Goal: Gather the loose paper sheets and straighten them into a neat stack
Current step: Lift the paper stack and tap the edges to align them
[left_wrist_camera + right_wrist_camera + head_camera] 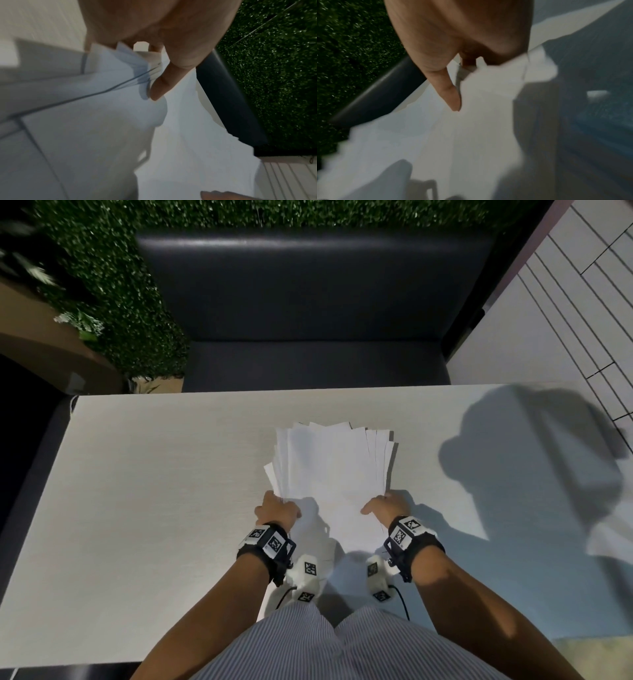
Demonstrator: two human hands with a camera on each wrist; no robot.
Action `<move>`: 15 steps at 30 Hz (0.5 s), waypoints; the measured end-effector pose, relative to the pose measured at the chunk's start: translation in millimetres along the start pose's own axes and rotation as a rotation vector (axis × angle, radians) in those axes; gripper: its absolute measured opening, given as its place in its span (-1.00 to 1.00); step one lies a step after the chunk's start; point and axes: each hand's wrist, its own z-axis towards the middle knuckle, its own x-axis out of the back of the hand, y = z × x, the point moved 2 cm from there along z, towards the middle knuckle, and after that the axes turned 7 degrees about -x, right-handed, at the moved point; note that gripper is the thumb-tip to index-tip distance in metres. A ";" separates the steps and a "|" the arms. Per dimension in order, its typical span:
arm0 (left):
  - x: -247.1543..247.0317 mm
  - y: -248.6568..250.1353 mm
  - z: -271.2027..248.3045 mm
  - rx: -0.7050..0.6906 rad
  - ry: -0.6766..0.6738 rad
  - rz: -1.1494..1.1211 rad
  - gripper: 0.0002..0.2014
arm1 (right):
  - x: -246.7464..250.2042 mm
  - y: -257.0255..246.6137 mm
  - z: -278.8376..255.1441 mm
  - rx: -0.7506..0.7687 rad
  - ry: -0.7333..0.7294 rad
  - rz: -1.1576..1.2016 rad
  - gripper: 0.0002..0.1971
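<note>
From the head view, the paper sheets [329,470] are between both hands on the desk [154,474], fanned and uneven beyond them; the left hand [278,510] grips one side, the right hand [387,505] the other. In the wrist views (both blurred), each thumb lies on top.

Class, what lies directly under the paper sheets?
The pale table lies under the paper sheets, held at the sides by the left hand and right hand. The tabletop beneath is covered.
</note>
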 end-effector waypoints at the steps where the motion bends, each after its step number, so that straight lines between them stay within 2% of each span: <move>1: 1.9 -1.2 -0.8 0.016 0.007 -0.078 -0.31 | 0.5 0.6 -0.9 0.014 -0.022 0.057 -0.38; 4: 6.1 -0.8 -0.9 0.100 -0.026 -0.233 -0.44 | 1.7 1.1 -6.0 -0.017 -0.129 0.136 -0.49; 7: 6.6 -2.6 1.5 0.091 -0.166 -0.187 -0.53 | 0.3 7.9 -6.6 -0.055 -0.197 0.098 -0.38; 9: 4.2 -5.0 -0.1 0.058 -0.217 -0.179 -0.73 | -2.7 14.3 -5.3 -0.047 -0.231 0.158 -0.37; 11: 0.6 -9.2 0.2 0.031 -0.202 -0.185 -0.82 | -4.0 22.0 -5.1 -0.043 -0.234 0.215 -0.42; 13: -1.0 -10.0 -1.5 -0.036 -0.133 -0.195 -0.71 | -2.6 24.1 -8.1 -0.014 -0.200 0.288 -0.46; 15: 4.9 -2.2 -8.7 -0.137 -0.065 -0.233 -0.72 | 2.0 21.2 -15.1 0.070 -0.119 0.384 -0.44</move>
